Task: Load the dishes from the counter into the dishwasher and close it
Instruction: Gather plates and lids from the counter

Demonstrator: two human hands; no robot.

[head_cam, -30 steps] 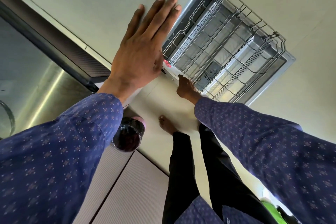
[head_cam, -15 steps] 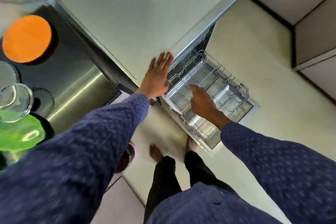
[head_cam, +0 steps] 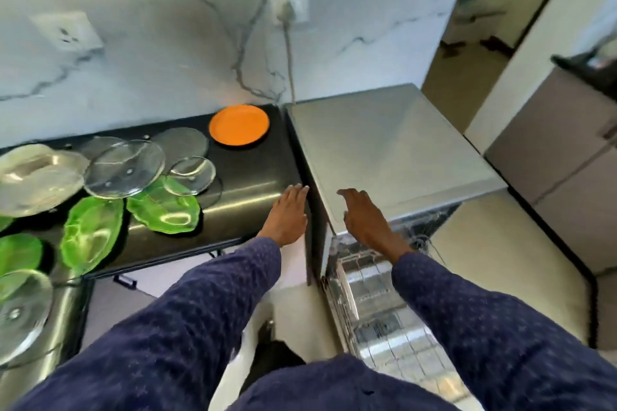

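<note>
Dishwasher [head_cam: 394, 157] beneath flat, empty right hand [head_cam: 365, 218]; racks [head_cam: 377, 310] pulled out below wrist. Left hand [head_cam: 288, 217] flat, empty, on counter [head_cam: 253, 177] edge. Orange plate [head_cam: 239, 125] beyond fingertips; glass lids [head_cam: 125, 168] and green plates [head_cam: 160, 207] leftward.

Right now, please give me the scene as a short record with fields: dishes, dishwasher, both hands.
dishes: orange plate, green plates, clear glass lids, all on the dark counter
dishwasher: open, rack pulled out, no dishes visible in it
left hand: open, over the counter's right edge
right hand: open, over the dishwasher top
</note>
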